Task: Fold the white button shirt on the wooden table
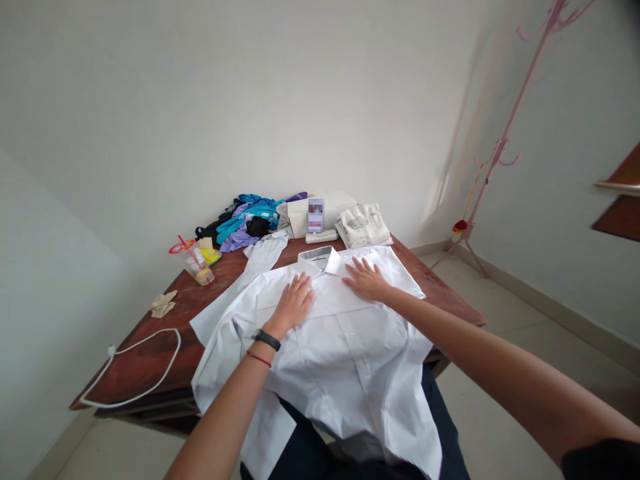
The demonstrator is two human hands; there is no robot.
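Observation:
A white collared shirt (320, 353) lies spread on the dark red wooden table (150, 360), its collar toward the wall and its lower part hanging over the near edge onto my lap. My left hand (295, 303) rests flat on the shirt just left of the collar, fingers apart. On the other side of the collar, my right hand (367, 280) lies with spread fingers on the shoulder area. Neither hand grips the cloth. A dark band and a red string circle my left wrist.
Toward the wall are a heap of clothes (250, 220), a white box (340, 203), a propped phone (316, 215) and folded white clothes (364, 225). A plastic cup with a straw (199, 267) and a white cable (160, 383) lie left. A pink coat stand (515, 120) stands right.

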